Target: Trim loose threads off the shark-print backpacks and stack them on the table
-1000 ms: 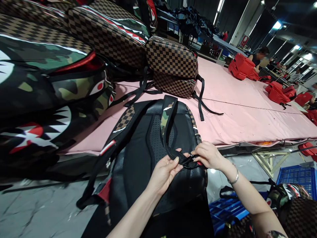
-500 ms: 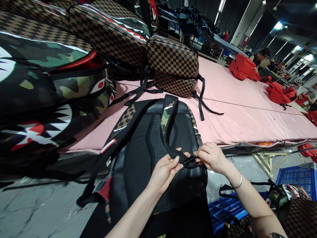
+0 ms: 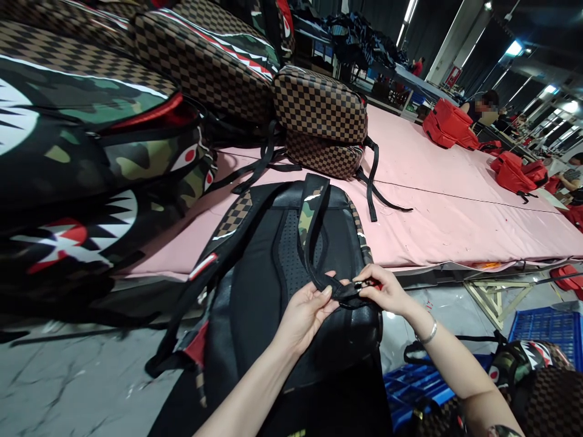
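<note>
A black backpack [image 3: 255, 273] with checkered sides leans against the table edge, its padded back facing me. One shoulder strap [image 3: 310, 233], with a camouflage patch, loops down from the top to my hands. My left hand [image 3: 310, 309] pinches the lower end of that strap between thumb and fingers. Close beside it on the right, my right hand [image 3: 380, 288] is closed on a black webbing strap [image 3: 350, 290] at the strap end. A small dark piece shows at its fingertips, too small to make out. The other shoulder strap hangs loose at the left.
Camouflage backpacks with shark faces [image 3: 104, 164] are piled at the left. Checkered bags [image 3: 321, 112] lie on the pink-covered table [image 3: 437, 212]. Red bags [image 3: 449, 121] stand farther along, near a person. Blue crates [image 3: 542, 328] with bags sit on the floor at right.
My right hand has changed its grip from over the strap end to a pinch on the webbing, its fingers turned more toward the left. My left hand has stayed in place.
</note>
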Available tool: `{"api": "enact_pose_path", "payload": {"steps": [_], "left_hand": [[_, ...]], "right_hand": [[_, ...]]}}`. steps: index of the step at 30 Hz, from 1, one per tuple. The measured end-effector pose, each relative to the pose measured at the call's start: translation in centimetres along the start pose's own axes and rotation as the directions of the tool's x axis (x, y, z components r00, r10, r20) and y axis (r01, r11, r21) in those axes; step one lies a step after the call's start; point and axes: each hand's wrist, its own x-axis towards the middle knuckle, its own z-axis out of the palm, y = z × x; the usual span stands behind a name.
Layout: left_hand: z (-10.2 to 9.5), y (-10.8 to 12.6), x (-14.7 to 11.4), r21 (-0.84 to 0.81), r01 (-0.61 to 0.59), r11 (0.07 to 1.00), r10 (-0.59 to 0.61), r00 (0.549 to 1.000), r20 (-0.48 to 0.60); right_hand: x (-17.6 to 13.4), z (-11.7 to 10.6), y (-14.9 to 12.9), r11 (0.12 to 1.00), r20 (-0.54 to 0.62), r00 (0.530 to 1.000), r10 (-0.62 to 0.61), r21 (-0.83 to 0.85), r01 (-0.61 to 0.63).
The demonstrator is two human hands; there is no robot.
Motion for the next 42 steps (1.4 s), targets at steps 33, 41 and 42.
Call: {"api": "enact_pose_path", "payload": {"steps": [33, 41, 42], "left_hand": [[0.7, 0.2, -0.6, 0.05, -0.002, 0.999, 0.004, 0.999, -0.044], [0.8, -0.1, -0.9, 0.075, -0.029, 0.997, 0.035, 0.997, -0.072], [0.8, -0.2, -1.0, 0.074, -0.031, 0.997, 0.037, 0.997, -0.075]], "right_hand": [[-2.6, 0.0, 0.2, 0.983, -0.191, 0.965, 0.18, -0.001, -0.183], [-3.2, 2.5, 0.4, 0.973, -0.287, 0.956, -0.057, -0.228, -0.011], [-3.5, 2.9, 0.6, 0.966, -0.306, 0.949, -0.073, -0.259, -0.01]]}}
